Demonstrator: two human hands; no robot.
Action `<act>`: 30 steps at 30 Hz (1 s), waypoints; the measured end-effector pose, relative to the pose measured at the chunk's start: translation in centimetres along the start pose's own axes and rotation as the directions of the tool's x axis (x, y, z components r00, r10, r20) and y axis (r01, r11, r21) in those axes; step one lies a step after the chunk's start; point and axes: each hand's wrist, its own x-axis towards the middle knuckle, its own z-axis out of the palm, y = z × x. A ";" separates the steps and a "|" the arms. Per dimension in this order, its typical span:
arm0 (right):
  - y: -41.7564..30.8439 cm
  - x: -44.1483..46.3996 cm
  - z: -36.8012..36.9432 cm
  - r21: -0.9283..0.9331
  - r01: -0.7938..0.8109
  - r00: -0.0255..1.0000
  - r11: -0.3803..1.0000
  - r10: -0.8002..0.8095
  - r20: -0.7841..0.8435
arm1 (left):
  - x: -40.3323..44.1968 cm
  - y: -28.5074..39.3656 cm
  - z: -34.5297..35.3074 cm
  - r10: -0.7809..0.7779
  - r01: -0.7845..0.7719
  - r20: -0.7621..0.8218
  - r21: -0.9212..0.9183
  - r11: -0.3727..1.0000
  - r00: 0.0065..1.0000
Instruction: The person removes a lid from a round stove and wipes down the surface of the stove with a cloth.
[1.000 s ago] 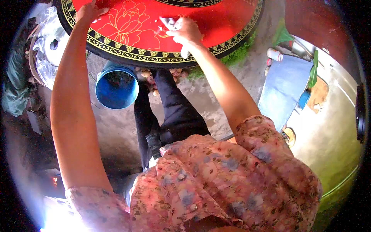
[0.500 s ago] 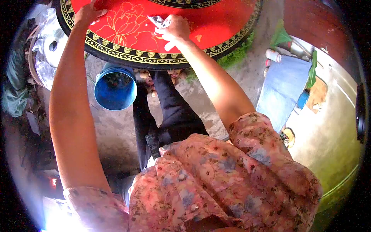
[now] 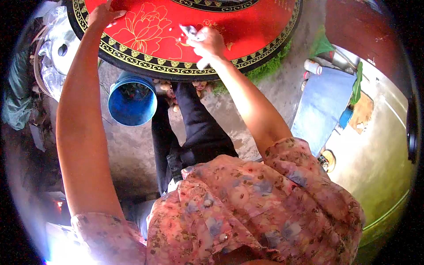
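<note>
A round table point(image 3: 247, 26) with a red top, golden flower lines and a black-and-gold patterned rim fills the upper part of the view. My right hand point(image 3: 211, 43) is closed around a crumpled white cloth point(image 3: 189, 32) over the red surface, to the right of the large flower drawing. Part of the cloth sticks out below the hand too. At the table's left side, my left hand point(image 3: 102, 17) has its thumb and a finger apart, and I see nothing in it. Small white specks lie on the red top near the cloth.
Below the table edge stands a blue bucket point(image 3: 132, 104) with dark matter inside. Plastic-wrapped white ware point(image 3: 59, 55) is at the left. On the right, a blue-grey board point(image 3: 324, 104), a white bottle point(image 3: 312, 66) and a blue item point(image 3: 346, 117) lie by a pale surface.
My right hand has moved slightly right and nearer to my body with the cloth. My left hand stays at the same part of the table; the whole view has shifted a little.
</note>
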 end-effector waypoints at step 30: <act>-2.0 3.2 2.4 -0.004 -0.011 1.000 1.000 0.011 -0.023 | -1.1 1.1 -0.2 0.047 -0.046 -0.040 0.017 0.999 0.998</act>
